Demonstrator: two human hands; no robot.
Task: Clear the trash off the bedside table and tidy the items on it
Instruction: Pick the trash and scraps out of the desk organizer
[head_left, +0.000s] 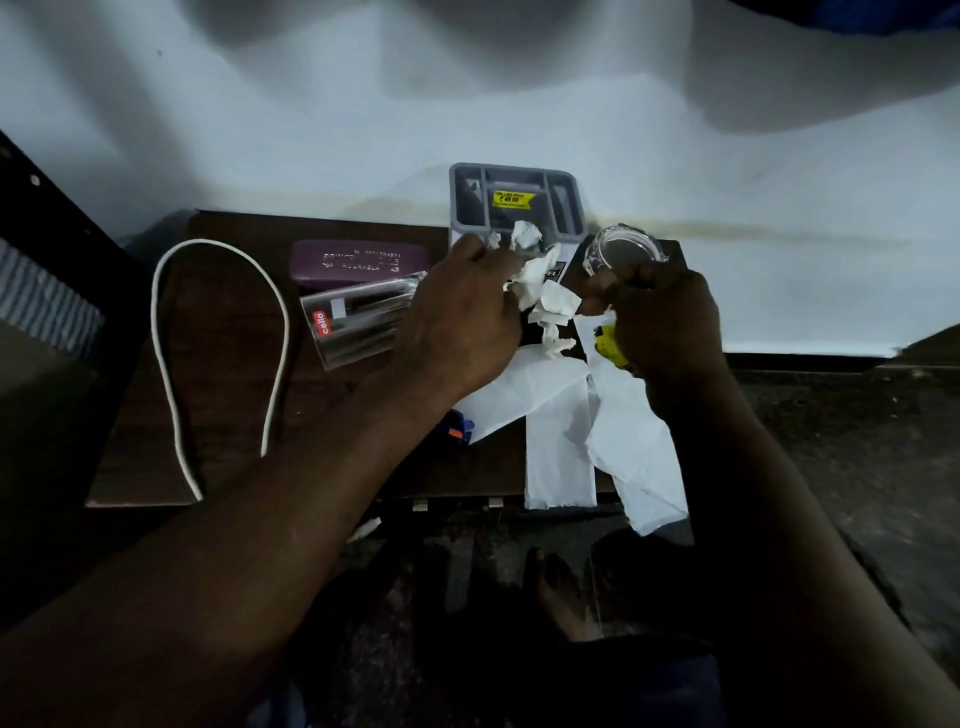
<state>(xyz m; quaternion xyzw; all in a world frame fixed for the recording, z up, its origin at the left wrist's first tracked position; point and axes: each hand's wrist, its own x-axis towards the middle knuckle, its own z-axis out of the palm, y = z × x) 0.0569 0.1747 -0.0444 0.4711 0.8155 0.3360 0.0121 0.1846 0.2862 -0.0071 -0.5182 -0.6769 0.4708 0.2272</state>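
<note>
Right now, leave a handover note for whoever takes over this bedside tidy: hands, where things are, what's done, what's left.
Left hand grips crumpled tissue mid-table. Right hand holds a yellow item.
Tissue sheets hang over the table's front edge.
Glass lies on its side by the purple case. Cord loops at left. Organiser and glass bowl are at the back.
Done: trash in hand, none seen removed.
Left: clear the tissues, stand the glass, straighten the rest.
</note>
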